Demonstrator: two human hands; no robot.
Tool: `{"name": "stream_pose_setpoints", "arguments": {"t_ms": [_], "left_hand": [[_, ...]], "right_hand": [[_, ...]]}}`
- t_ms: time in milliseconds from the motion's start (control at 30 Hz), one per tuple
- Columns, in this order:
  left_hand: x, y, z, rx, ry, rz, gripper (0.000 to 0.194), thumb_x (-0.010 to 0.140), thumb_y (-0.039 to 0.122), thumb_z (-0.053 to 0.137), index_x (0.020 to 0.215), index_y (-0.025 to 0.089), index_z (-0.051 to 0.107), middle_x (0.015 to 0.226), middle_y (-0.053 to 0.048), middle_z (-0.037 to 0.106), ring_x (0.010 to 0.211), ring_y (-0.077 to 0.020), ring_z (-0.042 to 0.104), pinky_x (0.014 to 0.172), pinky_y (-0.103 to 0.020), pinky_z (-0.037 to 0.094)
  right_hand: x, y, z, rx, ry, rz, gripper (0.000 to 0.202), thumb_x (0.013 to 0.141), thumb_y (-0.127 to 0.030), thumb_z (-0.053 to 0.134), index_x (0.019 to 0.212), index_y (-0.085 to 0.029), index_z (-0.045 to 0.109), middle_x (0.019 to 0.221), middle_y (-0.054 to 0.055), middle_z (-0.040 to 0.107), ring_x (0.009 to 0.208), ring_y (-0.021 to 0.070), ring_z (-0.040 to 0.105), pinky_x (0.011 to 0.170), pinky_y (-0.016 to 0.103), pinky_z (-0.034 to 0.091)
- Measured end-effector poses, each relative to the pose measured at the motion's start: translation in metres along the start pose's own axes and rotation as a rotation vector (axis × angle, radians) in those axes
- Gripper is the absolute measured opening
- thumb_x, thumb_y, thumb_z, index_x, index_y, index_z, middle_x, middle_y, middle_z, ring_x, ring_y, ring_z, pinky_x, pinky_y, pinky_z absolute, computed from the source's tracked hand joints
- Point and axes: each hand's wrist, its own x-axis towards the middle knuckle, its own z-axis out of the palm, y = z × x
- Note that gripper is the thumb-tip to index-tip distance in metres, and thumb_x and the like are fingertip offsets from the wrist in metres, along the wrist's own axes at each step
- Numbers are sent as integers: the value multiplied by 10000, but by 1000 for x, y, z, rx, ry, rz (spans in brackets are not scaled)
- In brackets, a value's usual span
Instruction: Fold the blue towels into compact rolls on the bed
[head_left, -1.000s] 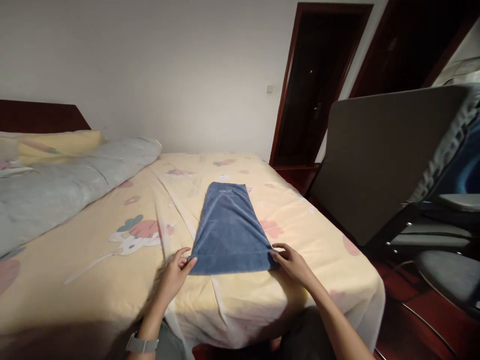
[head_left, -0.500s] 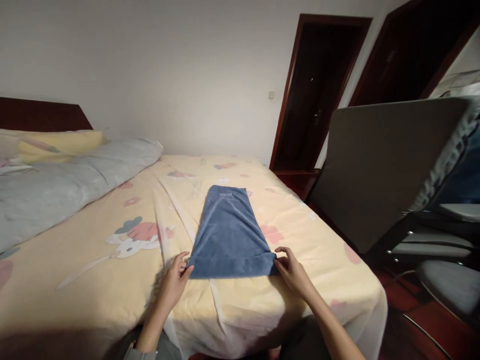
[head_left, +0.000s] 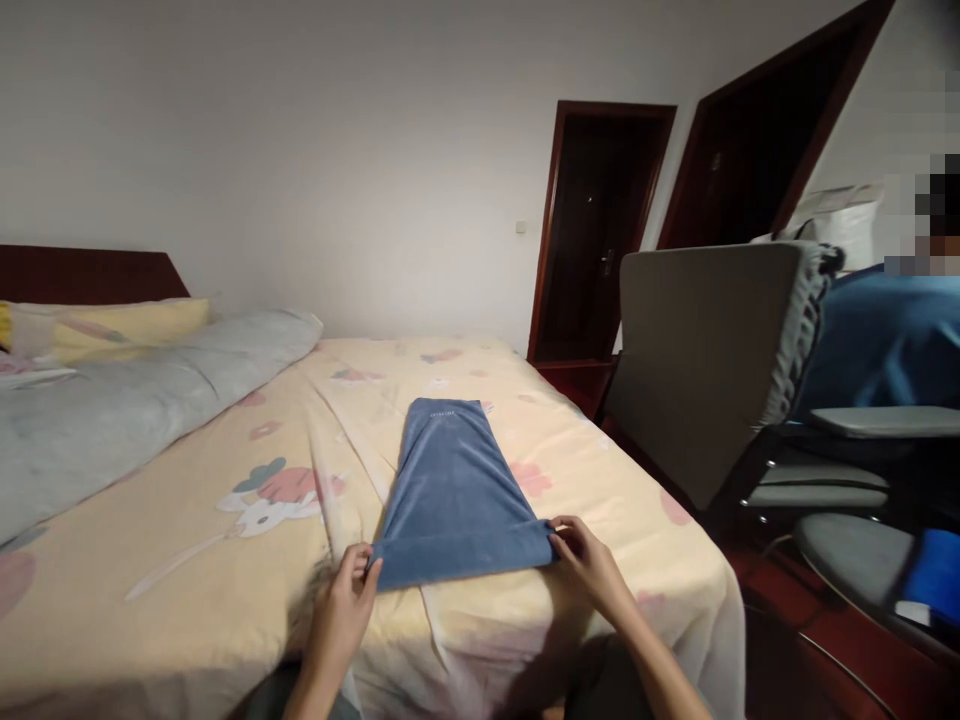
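The bed is cut off at left; on it the blue cloth is laid. Its near corners are pinched by the left hand and the right hand, well apart and curled inward, the grip partly hidden.

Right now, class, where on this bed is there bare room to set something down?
Bare sheet shows between the grey quilt and the blue cloth, and from the cloth to the sheet's right edge. Crowded: the cloth's near corners, held by the left hand and right hand, and the far left, under quilt and yellow pillow.
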Motion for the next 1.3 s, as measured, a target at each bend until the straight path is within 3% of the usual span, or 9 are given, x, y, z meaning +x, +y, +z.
{"name": "stream_pose_setpoints", "arguments": {"t_ms": [167,367,500,633,700,833,1000,1133,1300], "left_hand": [[-9,-2,7,102,-146,133,189,887,335,464,847,329,649,830,-50,733,724,-270,727,671,-374,598],[-7,-2,9,241,-137,192,268,908,271,462,865,287,727,930,-86,709,846,-270,715,782,-398,599],[-8,-3,-1,394,-104,285,234,907,295,536,896,290,769,1085,-86,727,1002,-313,685,861,-467,578],[-9,12,-10,359,-102,502,277,958,277,506,1119,273,733,1239,-76,695,1180,-274,625,1004,-436,529],[-11,26,-7,340,-170,602,320,970,256,495,1231,265,681,1312,-66,665,1255,-254,585,1056,-418,503],[-12,52,15,341,-373,736,449,996,244,460,1443,273,496,1463,-45,557,1378,-234,482,1134,-438,448],[-9,45,34,277,-550,678,528,1017,288,443,1531,313,327,1529,-17,473,1407,-194,445,1159,-429,431],[-6,22,20,243,-632,555,530,1019,302,424,1533,351,306,1545,9,442,1420,-190,422,1170,-435,410],[-3,1,-1,185,-649,356,560,936,210,479,1477,350,440,1526,24,468,1411,-189,435,1183,-397,385]], "right_hand": [[-12,17,9,-194,-7,4,329,863,-472,456,903,-231,676,923,93,736,856,267,706,781,377,556],[-11,23,20,-372,-4,-6,294,874,-312,421,942,-224,693,951,93,708,854,257,690,799,392,549],[-12,16,16,-578,43,-88,251,857,-205,466,932,-213,706,963,113,671,849,272,648,818,432,537],[-16,-8,11,-637,111,-265,222,882,-203,514,967,-214,719,1080,146,640,942,309,620,858,500,533],[-20,-27,17,-554,38,-377,252,928,-247,517,1097,-233,703,1206,140,623,1072,309,606,927,497,528],[-27,-55,42,-463,-279,-514,411,981,-270,507,1387,-253,569,1435,102,534,1312,285,508,1108,488,441],[-25,-46,48,-474,-477,-487,500,1017,-293,477,1509,-232,421,1510,93,445,1397,258,425,1177,494,357],[-19,-28,22,-504,-496,-405,534,977,-219,485,1507,-189,425,1524,97,418,1418,256,393,1190,487,341],[-13,-6,-2,-429,-463,-293,562,898,-160,507,1460,-157,497,1507,122,453,1380,251,447,1174,436,380]]}}
